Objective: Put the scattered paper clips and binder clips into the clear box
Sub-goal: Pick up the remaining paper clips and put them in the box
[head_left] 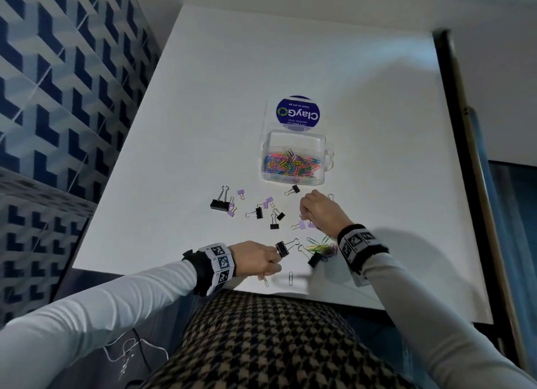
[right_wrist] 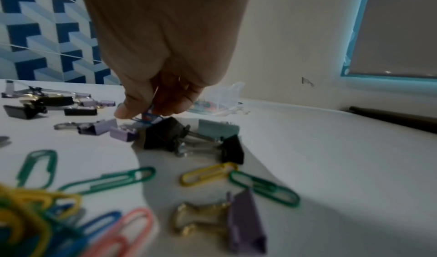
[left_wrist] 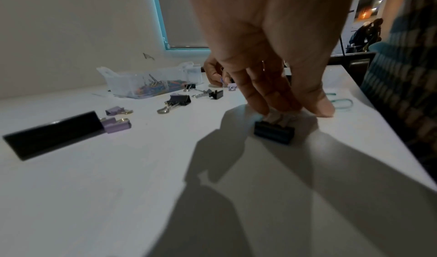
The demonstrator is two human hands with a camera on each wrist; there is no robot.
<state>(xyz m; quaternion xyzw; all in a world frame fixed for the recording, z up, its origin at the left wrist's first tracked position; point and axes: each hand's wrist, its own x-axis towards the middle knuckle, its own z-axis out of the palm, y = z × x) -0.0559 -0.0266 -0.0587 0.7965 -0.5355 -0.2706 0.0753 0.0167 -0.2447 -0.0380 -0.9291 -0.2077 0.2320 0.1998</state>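
Observation:
The clear box (head_left: 293, 144) stands open mid-table, its bottom covered in coloured paper clips. My left hand (head_left: 273, 259) near the front edge pinches the wire handles of a black binder clip (left_wrist: 274, 134), which hangs just above the table (head_left: 203, 98). My right hand (head_left: 305, 213), in front of the box, pinches a blue paper clip (right_wrist: 147, 118) over black and purple binder clips (right_wrist: 163, 135). Several more binder clips (head_left: 258, 213) lie scattered left of it. A pile of coloured paper clips (head_left: 319, 247) lies between my hands.
The box lid with a round blue sticker (head_left: 297, 111) lies flat behind the box. A large black binder clip (head_left: 219, 204) sits furthest left. Two loose paper clips (head_left: 290, 278) lie at the front table edge. A dark rail (head_left: 465, 156) runs along the right side.

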